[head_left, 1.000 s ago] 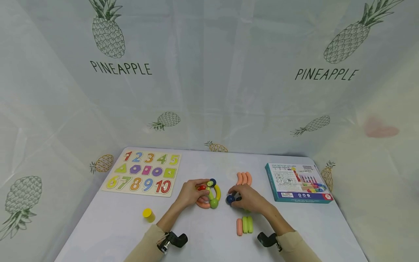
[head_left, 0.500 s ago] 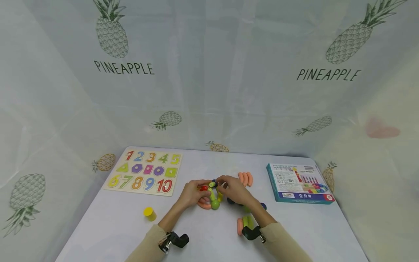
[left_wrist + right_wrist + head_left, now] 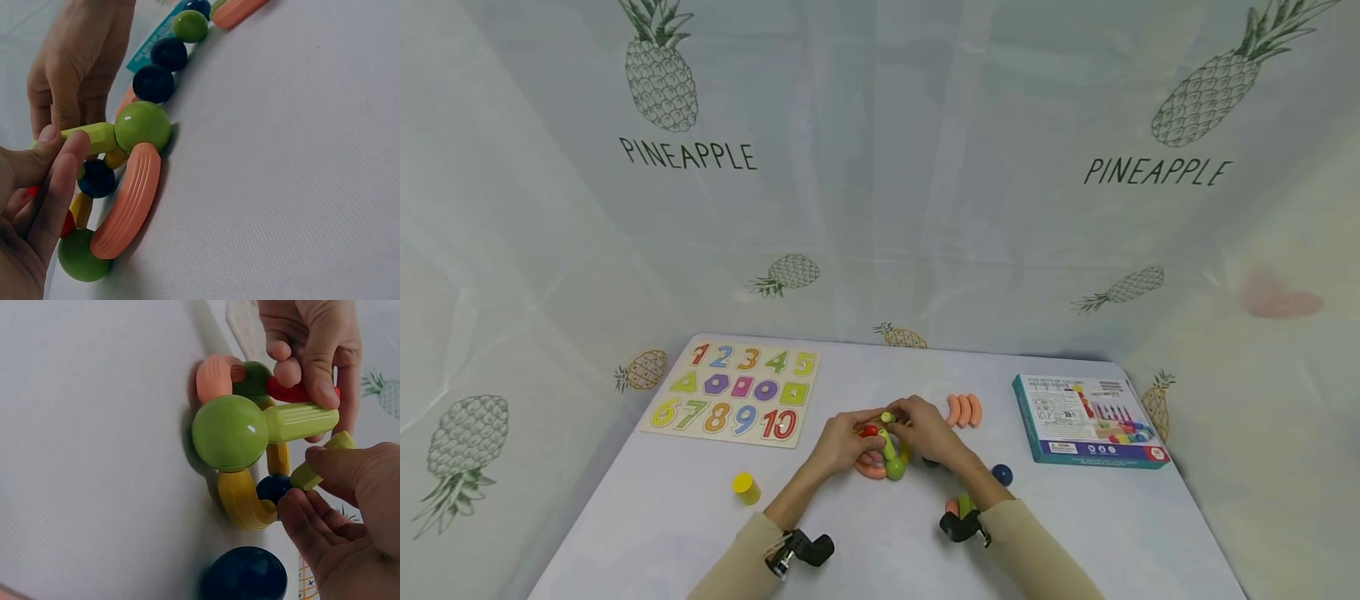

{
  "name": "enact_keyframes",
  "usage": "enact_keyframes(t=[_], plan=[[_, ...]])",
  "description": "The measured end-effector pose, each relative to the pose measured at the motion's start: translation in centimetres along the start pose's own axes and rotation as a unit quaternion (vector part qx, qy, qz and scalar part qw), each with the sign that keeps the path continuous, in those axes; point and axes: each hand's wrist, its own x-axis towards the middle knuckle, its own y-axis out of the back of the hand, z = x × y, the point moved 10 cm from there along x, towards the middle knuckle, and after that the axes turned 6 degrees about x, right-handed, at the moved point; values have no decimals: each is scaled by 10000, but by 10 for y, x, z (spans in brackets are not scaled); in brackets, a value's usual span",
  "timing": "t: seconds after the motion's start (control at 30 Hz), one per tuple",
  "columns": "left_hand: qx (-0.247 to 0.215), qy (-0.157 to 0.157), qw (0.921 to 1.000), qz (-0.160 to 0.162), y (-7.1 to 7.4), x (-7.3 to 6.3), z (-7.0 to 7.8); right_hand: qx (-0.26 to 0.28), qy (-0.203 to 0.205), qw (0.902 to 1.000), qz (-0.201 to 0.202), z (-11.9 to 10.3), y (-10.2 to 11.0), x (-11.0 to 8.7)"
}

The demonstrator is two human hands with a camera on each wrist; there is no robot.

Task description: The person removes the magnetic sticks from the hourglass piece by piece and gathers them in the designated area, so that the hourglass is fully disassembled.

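A ring of rods and balls stands on the table. It has a light green ball [image 3: 230, 432], a dark green ball [image 3: 84, 255], a dark blue ball [image 3: 273, 487], an orange curved rod [image 3: 130, 203] and a yellow curved rod [image 3: 245, 500]. My left hand [image 3: 837, 446] pinches the upright yellow-green rod [image 3: 301, 422] above the light green ball, its fingers also at a red rod [image 3: 294, 392]. On the far side, my right hand [image 3: 929, 433] pinches a short yellow-green rod [image 3: 322, 462] at the dark blue ball. Fingers partly hide both rods.
Loose dark blue balls [image 3: 153, 83] and a green ball [image 3: 190, 26] lie to the right. Several orange curved rods [image 3: 964, 411] sit behind my right hand. A number board [image 3: 730, 392], a yellow cylinder [image 3: 746, 488] and a toy box [image 3: 1090, 421] stand around.
My right hand has moved left from the loose dark blue balls to the ring, where it now pinches the short rod. My left hand has stayed at the ring.
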Motion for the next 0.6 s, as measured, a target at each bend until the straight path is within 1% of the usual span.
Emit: enact_keyframes(t=[0.17, 0.33, 0.5, 0.6], plan=[[223, -135, 9996, 63, 2, 1, 3, -40, 49, 10000, 17, -2, 0, 1], [442, -135, 9989, 124, 5, 2, 2, -10, 71, 10000, -15, -3, -1, 0], [435, -108, 9989, 126, 5, 1, 3, 16, 2, 10000, 25, 0, -2, 0], [363, -90, 9992, 108, 4, 1, 3, 80, -35, 9999, 88, 0, 3, -2]])
